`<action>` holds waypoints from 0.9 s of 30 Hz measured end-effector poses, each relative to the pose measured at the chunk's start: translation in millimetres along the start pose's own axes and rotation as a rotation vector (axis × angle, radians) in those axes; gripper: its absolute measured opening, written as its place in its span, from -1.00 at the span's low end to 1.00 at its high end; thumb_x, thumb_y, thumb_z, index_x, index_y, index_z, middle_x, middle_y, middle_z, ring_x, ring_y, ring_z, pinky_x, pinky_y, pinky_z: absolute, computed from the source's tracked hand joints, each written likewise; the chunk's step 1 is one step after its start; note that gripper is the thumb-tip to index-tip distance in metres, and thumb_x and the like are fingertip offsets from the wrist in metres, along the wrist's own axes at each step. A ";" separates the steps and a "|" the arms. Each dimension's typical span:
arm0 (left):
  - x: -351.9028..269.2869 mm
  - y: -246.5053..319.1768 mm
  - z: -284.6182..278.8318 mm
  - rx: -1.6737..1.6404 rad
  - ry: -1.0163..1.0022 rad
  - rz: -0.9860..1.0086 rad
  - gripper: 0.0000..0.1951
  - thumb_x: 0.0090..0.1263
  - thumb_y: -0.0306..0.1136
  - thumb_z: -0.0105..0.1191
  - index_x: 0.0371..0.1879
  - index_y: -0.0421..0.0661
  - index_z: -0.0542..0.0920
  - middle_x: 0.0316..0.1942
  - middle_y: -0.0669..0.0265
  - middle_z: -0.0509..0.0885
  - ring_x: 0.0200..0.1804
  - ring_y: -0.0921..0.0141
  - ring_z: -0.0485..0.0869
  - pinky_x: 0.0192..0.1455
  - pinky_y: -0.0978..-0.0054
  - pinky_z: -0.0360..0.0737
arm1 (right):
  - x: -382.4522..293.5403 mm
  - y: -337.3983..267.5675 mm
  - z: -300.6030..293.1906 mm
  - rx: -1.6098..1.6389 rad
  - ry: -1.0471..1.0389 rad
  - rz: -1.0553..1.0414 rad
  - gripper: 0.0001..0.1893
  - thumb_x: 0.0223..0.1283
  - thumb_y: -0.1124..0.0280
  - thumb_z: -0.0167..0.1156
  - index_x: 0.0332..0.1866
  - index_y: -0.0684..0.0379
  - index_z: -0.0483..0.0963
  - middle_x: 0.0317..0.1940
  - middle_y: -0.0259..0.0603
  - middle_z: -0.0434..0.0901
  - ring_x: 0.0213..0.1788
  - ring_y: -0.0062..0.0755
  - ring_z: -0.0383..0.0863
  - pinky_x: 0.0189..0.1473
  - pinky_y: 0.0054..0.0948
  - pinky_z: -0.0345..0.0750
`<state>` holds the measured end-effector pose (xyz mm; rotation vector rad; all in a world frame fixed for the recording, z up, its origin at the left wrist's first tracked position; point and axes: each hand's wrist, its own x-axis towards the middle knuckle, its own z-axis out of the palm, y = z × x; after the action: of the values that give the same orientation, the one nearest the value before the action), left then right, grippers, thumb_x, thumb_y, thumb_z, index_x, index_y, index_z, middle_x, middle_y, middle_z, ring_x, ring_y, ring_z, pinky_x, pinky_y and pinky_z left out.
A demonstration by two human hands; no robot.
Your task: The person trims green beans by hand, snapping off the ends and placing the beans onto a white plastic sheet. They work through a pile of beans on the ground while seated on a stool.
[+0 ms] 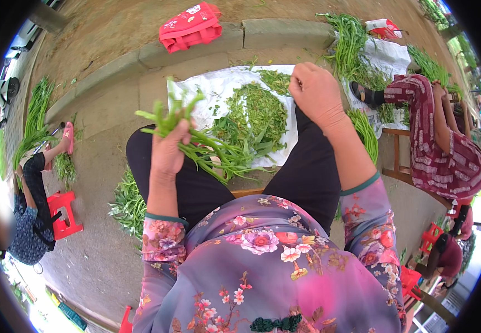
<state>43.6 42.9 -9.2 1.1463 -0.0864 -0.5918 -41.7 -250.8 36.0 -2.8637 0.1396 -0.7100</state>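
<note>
My left hand grips a bunch of long-stemmed leafy greens, probably water spinach. The stem ends stick up past my fingers, and the leafy ends trail right, over my thigh and the near edge of a white woven plastic sheet. My right hand is raised above the right side of the sheet, near my right knee. Its fingers are curled in, and nothing shows between them. A heap of picked-off leaves and bits lies on the sheet between my knees.
Beside my left leg lies a pile of greens; a stem bundle lies by my right knee. Past the sheet runs a concrete kerb with a red bag. Seated people are at left and right, with more greens.
</note>
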 end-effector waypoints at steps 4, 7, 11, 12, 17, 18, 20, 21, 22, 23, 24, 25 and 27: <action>7.0 10.0 -36.3 -0.193 -0.005 0.209 -0.75 0.32 -0.38 0.11 -0.08 -0.18 0.50 -0.28 0.26 0.58 -0.46 0.54 0.39 -0.37 0.65 0.38 | -3.7 -1.1 -6.1 0.243 -0.079 0.229 -0.84 0.09 0.37 0.14 -0.49 0.22 0.41 -0.53 -0.08 0.52 -0.43 -0.04 0.53 -0.38 -0.20 0.44; 10.7 20.2 -54.0 -0.386 -0.073 0.251 -0.72 0.33 -0.32 0.11 -0.04 -0.13 0.48 -0.16 0.25 0.56 -0.35 0.49 0.43 -0.11 0.44 0.50 | -9.1 -11.2 -1.0 0.320 -0.097 0.236 -0.81 0.13 0.34 0.12 -0.48 0.23 0.44 -0.52 -0.07 0.54 -0.41 0.00 0.54 -0.37 -0.16 0.45; 11.5 25.6 -67.1 -0.472 0.050 0.309 -0.70 0.33 -0.29 0.11 -0.02 -0.13 0.48 -0.10 0.24 0.56 -0.27 0.43 0.46 0.04 0.31 0.48 | -16.6 -19.8 6.2 0.413 -0.205 0.295 -0.78 0.16 0.33 0.12 -0.48 0.25 0.44 -0.52 -0.05 0.54 -0.40 0.03 0.53 -0.35 -0.17 0.46; 11.7 24.6 -65.6 -0.484 0.079 0.320 -0.69 0.33 -0.28 0.12 -0.02 -0.13 0.48 -0.08 0.23 0.56 -0.26 0.42 0.47 0.05 0.31 0.47 | -19.6 -19.3 8.1 0.399 -0.223 0.298 -0.86 0.12 0.39 0.11 -0.44 0.24 0.48 -0.51 -0.07 0.56 -0.40 0.02 0.54 -0.33 -0.17 0.48; 8.0 25.7 -61.4 -0.432 0.160 0.357 -0.69 0.33 -0.30 0.11 -0.01 -0.13 0.48 0.00 0.19 0.56 -0.22 0.39 0.51 0.09 0.31 0.48 | -31.2 -27.8 16.6 0.471 -0.145 0.222 -0.85 0.01 0.47 0.06 -0.35 0.18 0.57 -0.43 -0.14 0.61 -0.38 -0.06 0.60 -0.28 -0.19 0.53; 7.0 27.2 -58.0 -0.415 0.180 0.351 -0.70 0.34 -0.32 0.10 -0.01 -0.13 0.48 0.01 0.17 0.56 -0.21 0.39 0.52 0.12 0.30 0.47 | -31.9 -29.4 15.3 0.465 -0.201 0.230 -0.85 0.01 0.46 0.06 -0.36 0.17 0.58 -0.42 -0.13 0.62 -0.37 -0.07 0.60 -0.27 -0.20 0.53; 4.1 29.4 -49.4 -0.331 0.206 0.338 -0.71 0.34 -0.33 0.09 -0.01 -0.14 0.49 0.01 0.15 0.57 -0.22 0.40 0.52 0.11 0.33 0.47 | -33.1 -35.0 12.0 0.460 -0.302 0.241 -0.88 0.04 0.47 0.08 -0.35 0.19 0.56 -0.45 -0.16 0.59 -0.42 -0.20 0.60 -0.35 -0.38 0.51; 2.9 29.8 -42.3 -0.265 0.208 0.332 -0.72 0.34 -0.33 0.10 -0.02 -0.15 0.49 0.00 0.15 0.57 -0.24 0.42 0.53 0.08 0.37 0.49 | -34.2 -36.9 12.3 0.474 -0.304 0.229 -0.88 0.05 0.46 0.08 -0.36 0.19 0.56 -0.44 -0.16 0.60 -0.42 -0.21 0.60 -0.35 -0.38 0.51; 2.2 29.2 -35.7 -0.199 0.211 0.325 -0.72 0.34 -0.33 0.10 -0.03 -0.15 0.50 -0.01 0.15 0.58 -0.25 0.43 0.53 0.04 0.40 0.51 | -36.4 -38.2 14.8 0.489 -0.306 0.217 -0.88 0.06 0.45 0.08 -0.36 0.19 0.56 -0.44 -0.16 0.60 -0.42 -0.21 0.61 -0.36 -0.38 0.51; 2.3 27.7 -29.6 -0.151 0.187 0.330 -0.74 0.34 -0.36 0.09 -0.05 -0.17 0.50 -0.05 0.15 0.59 -0.27 0.44 0.53 -0.02 0.43 0.51 | -38.2 -39.4 17.7 0.503 -0.307 0.205 -0.89 0.07 0.44 0.09 -0.37 0.19 0.55 -0.44 -0.16 0.60 -0.42 -0.22 0.61 -0.36 -0.38 0.51; 2.2 25.6 -23.8 -0.104 0.166 0.336 -0.76 0.34 -0.39 0.09 -0.06 -0.18 0.51 -0.09 0.15 0.61 -0.29 0.45 0.53 -0.08 0.46 0.52 | -38.8 -41.4 20.3 0.508 -0.279 0.181 -0.88 0.09 0.42 0.10 -0.37 0.19 0.55 -0.44 -0.16 0.60 -0.41 -0.20 0.61 -0.36 -0.36 0.51; 2.1 23.2 -18.0 -0.057 0.144 0.341 -0.78 0.35 -0.42 0.08 -0.08 -0.19 0.52 -0.12 0.14 0.62 -0.30 0.47 0.53 -0.14 0.49 0.53 | -39.5 -43.2 20.7 0.502 -0.284 0.185 -0.88 0.10 0.41 0.10 -0.37 0.19 0.55 -0.43 -0.16 0.60 -0.41 -0.19 0.61 -0.36 -0.36 0.51; 1.7 17.2 -2.8 0.007 0.119 0.329 -0.84 0.33 -0.44 0.10 -0.17 -0.21 0.57 -0.26 0.21 0.66 -0.37 0.54 0.46 -0.27 0.61 0.42 | -39.6 -46.9 18.1 0.487 -0.290 0.193 -0.88 0.12 0.39 0.11 -0.38 0.18 0.55 -0.43 -0.16 0.60 -0.40 -0.17 0.61 -0.35 -0.35 0.51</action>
<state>52.8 49.1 4.2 1.1420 -0.1712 -0.2314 -65.9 -196.7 11.9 -2.4067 0.1707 -0.2406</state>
